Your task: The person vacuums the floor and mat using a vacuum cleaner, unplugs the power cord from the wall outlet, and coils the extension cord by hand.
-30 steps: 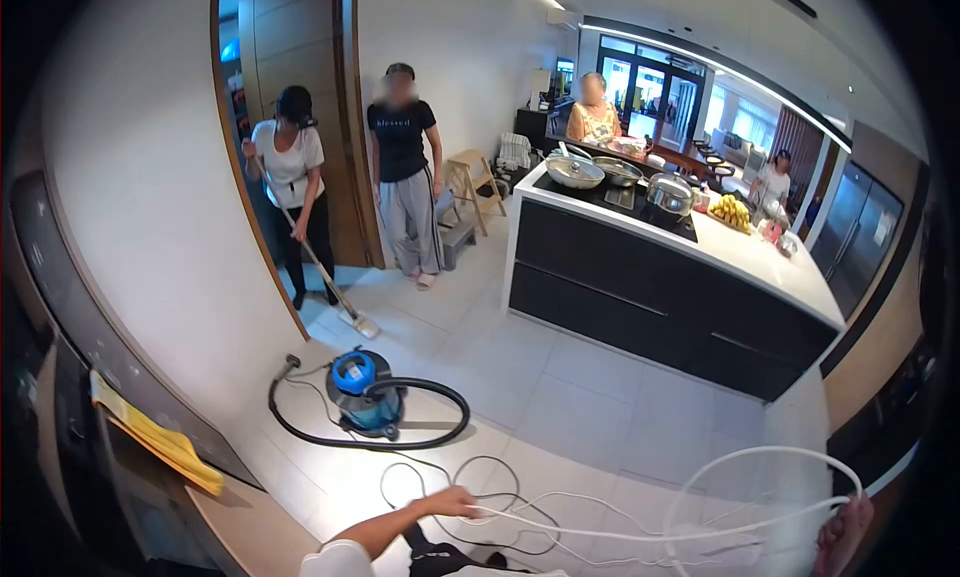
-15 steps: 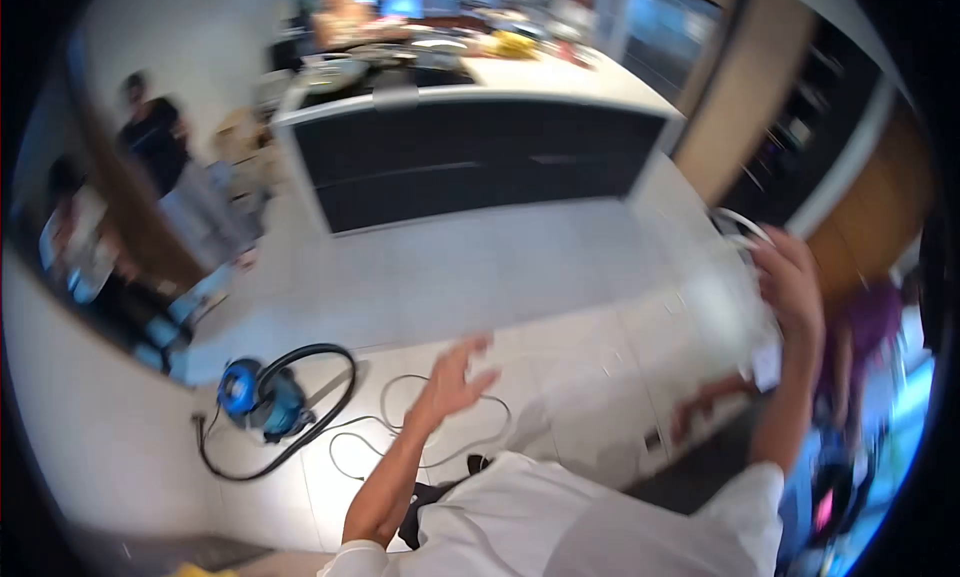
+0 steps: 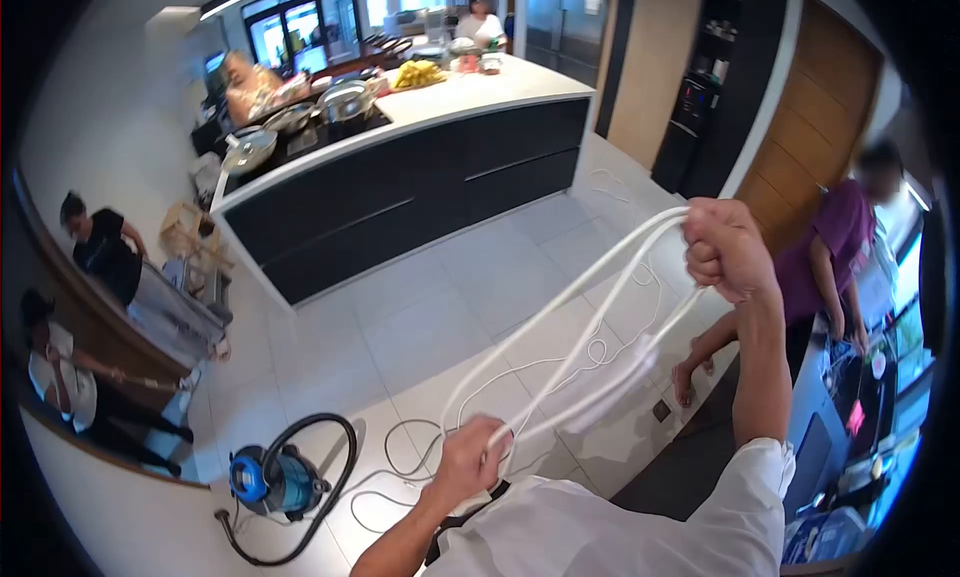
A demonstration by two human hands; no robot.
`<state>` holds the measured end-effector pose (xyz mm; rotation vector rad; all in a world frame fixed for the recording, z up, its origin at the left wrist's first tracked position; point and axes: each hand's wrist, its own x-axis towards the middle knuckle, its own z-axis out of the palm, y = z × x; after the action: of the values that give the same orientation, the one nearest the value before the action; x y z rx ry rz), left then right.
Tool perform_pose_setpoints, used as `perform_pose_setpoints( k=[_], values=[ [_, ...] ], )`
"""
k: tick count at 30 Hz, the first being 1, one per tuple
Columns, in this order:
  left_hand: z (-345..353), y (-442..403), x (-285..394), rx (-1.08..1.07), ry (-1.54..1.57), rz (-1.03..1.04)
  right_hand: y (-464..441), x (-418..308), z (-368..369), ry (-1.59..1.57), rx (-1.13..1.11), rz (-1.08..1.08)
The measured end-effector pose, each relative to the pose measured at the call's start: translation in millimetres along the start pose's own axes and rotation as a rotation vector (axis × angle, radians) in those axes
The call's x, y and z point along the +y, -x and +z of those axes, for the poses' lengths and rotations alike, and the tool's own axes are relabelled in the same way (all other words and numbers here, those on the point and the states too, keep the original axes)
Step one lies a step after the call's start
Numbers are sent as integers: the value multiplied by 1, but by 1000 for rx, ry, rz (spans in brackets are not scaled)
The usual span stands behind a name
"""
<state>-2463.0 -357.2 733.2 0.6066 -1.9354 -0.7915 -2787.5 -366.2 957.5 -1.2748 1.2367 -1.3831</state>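
Loops of a white cable (image 3: 570, 362) stretch between my two hands above the tiled floor. My right hand (image 3: 730, 249), raised at the right, is closed round the upper end of the loops. Lower down near the centre, my left hand (image 3: 474, 461) grips their other end. More thin white cable lies loosely on the floor beyond and beneath the loops. A dark cable loops on the tiles just left of my left hand.
A blue and black vacuum cleaner (image 3: 275, 479) stands at the lower left. A kitchen island (image 3: 400, 192) with pans and bananas is ahead. Two people stand by the left doorway, two behind the island, and a person in purple (image 3: 835, 242) at the right.
The view has swung to the right. My left hand, open half a second ago, has closed on the cable loops. My right hand still holds them, now raised higher.
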Motion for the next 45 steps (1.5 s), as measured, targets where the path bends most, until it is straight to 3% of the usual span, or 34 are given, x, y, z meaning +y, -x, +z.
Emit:
perform_pose_setpoints(
  k=[3, 5, 7, 9, 10, 11, 12, 15, 16, 17, 18, 19, 20, 21, 22, 23, 25, 27, 29, 30, 33, 35, 37, 40, 42, 45],
  values=[
    [-37, 17, 59, 71, 135, -103, -14, 5, -13, -59, 12, -88],
    [-75, 36, 62, -55, 514, -255, -16, 6, -16, -45, 55, -107],
    [-86, 68, 24, -281, 274, -491, -14, 1, -33, -70, 92, -221],
    [-63, 155, -68, -281, -40, -801, -12, -14, -57, -126, 355, -248],
    [-61, 215, -115, -88, 6, -829, -11, -15, -75, -86, 361, -210],
    [-77, 244, -126, -70, 28, -960, -13, -15, -88, -58, 365, -193],
    [-96, 289, -151, -192, -140, -1140, -17, -5, -93, -36, 379, -138],
    [-111, 375, -191, 329, -1, -1218, -35, 41, -106, 59, 405, 19],
    [-115, 369, -183, 252, -193, -1357, -40, 62, -106, 105, 410, 56],
    [-121, 354, -172, 156, -365, -1249, -45, 88, -110, 92, 393, 88],
    [-128, 332, -157, 188, -328, -1393, -47, 109, -109, 85, 403, 135],
    [-142, 361, -182, 69, -659, -1255, -47, 127, -107, 76, 421, 178],
    [-164, 321, -148, -46, -853, -1138, -44, 147, -107, 85, 416, 214],
    [-214, 353, -163, -65, -989, -1279, -40, 162, -106, 95, 417, 247],
    [-254, 307, -108, 402, -836, -1277, -34, 173, -94, 118, 413, 288],
    [-324, 326, -83, 673, -541, -1108, -29, 182, -80, 123, 394, 312],
    [-274, 176, -5, 1014, -194, -622, -23, 198, -57, 87, 287, 348],
    [-254, 148, -23, 254, -1261, -335, -27, 217, -35, 37, 228, 355],
    [-178, 88, -46, -366, -1176, -941, -28, 230, -17, -17, 190, 359],
    [-140, 66, -37, -294, -1151, -874, -32, 235, -7, -37, 147, 389],
    [-80, 73, -66, -528, -1057, -929, -28, 250, 26, -70, 81, 459],
    [-61, 91, -86, -742, -905, -745, -27, 257, 49, -81, 46, 477],
    [-40, 67, -68, -747, -676, -623, -23, 266, 75, 28, -123, 386],
    [-16, 17, -49, -514, -603, -555, -10, 283, 123, 11, -338, 436],
    [-10, -4, -50, -335, -595, -518, -6, 306, 150, 185, -604, 177],
    [-11, -14, -63, -67, -594, -526, -8, 273, 170, 4, -565, 340]
  ],
)
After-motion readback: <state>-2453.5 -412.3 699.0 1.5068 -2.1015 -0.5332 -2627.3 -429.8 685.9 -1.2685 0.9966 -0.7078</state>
